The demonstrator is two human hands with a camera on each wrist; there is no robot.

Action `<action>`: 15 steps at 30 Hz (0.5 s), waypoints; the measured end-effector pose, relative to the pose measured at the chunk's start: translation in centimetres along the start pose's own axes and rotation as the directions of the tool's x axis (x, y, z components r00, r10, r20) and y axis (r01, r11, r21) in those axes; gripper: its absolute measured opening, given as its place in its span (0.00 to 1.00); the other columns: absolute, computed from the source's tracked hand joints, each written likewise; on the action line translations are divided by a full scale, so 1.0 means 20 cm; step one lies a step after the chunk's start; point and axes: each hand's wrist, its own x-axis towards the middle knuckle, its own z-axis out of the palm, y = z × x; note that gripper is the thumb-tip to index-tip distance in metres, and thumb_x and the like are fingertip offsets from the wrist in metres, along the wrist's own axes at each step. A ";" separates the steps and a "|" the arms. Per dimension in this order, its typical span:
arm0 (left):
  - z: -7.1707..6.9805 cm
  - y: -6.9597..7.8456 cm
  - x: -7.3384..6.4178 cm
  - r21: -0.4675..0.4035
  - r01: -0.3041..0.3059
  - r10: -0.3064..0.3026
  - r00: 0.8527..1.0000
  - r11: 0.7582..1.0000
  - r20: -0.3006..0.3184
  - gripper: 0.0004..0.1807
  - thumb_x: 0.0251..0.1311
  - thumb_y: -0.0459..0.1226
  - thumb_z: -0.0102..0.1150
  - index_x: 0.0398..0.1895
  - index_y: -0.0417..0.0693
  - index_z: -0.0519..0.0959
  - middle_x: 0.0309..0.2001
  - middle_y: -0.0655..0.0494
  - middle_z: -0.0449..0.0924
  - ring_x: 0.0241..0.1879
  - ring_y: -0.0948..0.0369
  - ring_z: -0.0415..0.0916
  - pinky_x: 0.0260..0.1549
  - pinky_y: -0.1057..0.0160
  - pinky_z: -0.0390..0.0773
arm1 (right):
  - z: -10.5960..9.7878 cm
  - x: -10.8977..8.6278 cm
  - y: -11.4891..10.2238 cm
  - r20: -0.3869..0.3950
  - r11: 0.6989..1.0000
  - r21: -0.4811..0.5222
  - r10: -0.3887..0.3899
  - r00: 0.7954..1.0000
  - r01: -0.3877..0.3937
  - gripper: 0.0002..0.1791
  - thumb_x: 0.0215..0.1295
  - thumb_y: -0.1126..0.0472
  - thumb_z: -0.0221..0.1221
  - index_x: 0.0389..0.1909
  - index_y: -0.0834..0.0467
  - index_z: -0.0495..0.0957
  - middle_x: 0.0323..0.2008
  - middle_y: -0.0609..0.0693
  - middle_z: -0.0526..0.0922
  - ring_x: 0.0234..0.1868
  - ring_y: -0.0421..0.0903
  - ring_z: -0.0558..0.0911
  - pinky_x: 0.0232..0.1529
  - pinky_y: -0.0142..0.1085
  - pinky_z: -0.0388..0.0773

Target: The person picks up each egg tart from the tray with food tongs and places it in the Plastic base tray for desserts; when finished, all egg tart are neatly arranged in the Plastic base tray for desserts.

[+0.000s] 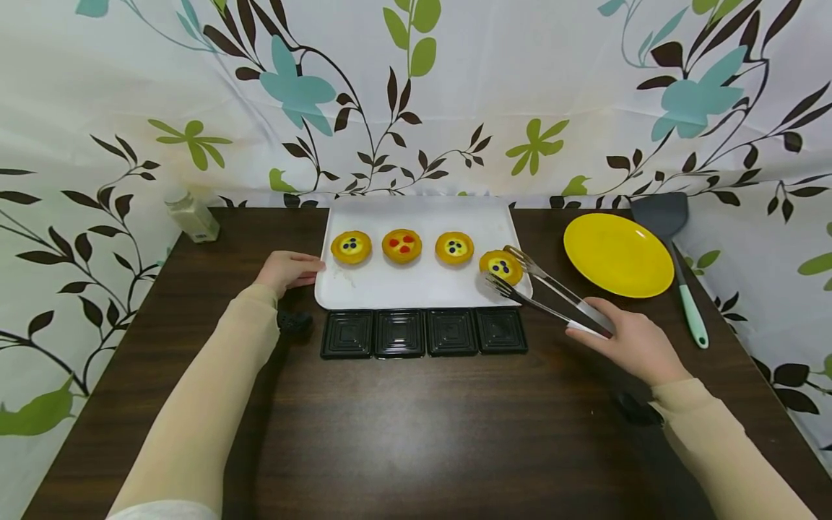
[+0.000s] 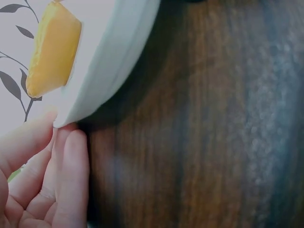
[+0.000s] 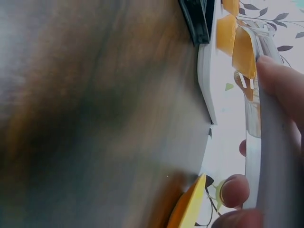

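Note:
My left hand (image 1: 287, 271) pinches the left rim of a white tray (image 1: 416, 289), thumb on top and fingers beneath in the left wrist view. In my right hand (image 1: 633, 341) is a pair of metal tongs (image 1: 552, 285), gripped by the handles. Their spread tips reach around the rightmost tart (image 1: 501, 268), which has blue dots on pale filling. Left of it on the tray sit a blue-dotted tart (image 1: 454, 248), a red-topped tart (image 1: 401, 246) and another blue-dotted tart (image 1: 351, 247). The right wrist view shows the slotted tong end (image 3: 244, 85) beside a tart's side.
Black square trays (image 1: 399, 334) stand in a row along the white tray's front edge. A yellow plate (image 1: 619, 255) lies to the right, beside a spatula (image 1: 687, 300) with a mint handle. A small jar (image 1: 193, 217) is at the back left, near the patterned cloth (image 1: 455, 94).

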 end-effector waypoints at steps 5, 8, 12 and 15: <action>0.00 0.00 0.00 -0.011 -0.013 0.013 1.000 1.000 0.001 0.28 0.63 0.41 0.59 0.63 0.36 0.69 0.61 0.40 0.70 0.32 0.70 0.79 0.45 0.69 0.80 | -0.02 -0.08 0.01 0.012 1.000 0.008 0.004 1.000 -0.004 0.44 0.55 0.31 0.58 0.61 0.62 0.68 0.32 0.57 0.81 0.25 0.47 0.72 0.23 0.35 0.66; 0.00 0.00 0.00 -0.012 -0.021 0.021 1.000 1.000 0.004 0.28 0.63 0.41 0.59 0.63 0.35 0.69 0.61 0.40 0.70 0.33 0.70 0.78 0.46 0.68 0.79 | -0.03 -0.12 0.02 0.013 1.000 0.023 0.002 1.000 -0.003 0.43 0.56 0.33 0.59 0.62 0.61 0.67 0.26 0.53 0.79 0.23 0.46 0.70 0.22 0.35 0.65; 0.01 0.00 -0.02 -0.005 -0.025 0.025 1.000 1.000 0.002 0.28 0.63 0.41 0.59 0.63 0.35 0.69 0.60 0.40 0.70 0.35 0.68 0.78 0.47 0.67 0.78 | -0.02 -0.19 0.03 0.013 0.999 0.038 0.005 1.000 -0.006 0.42 0.56 0.35 0.60 0.62 0.60 0.67 0.19 0.49 0.72 0.21 0.45 0.68 0.20 0.34 0.62; 0.01 0.00 -0.02 0.008 -0.033 0.033 0.999 0.999 0.005 0.28 0.63 0.41 0.58 0.63 0.35 0.69 0.61 0.40 0.70 0.40 0.65 0.78 0.49 0.66 0.78 | -0.01 -0.24 0.03 0.024 0.999 0.044 0.012 1.000 -0.013 0.42 0.56 0.35 0.60 0.62 0.60 0.67 0.19 0.48 0.71 0.21 0.44 0.67 0.20 0.34 0.61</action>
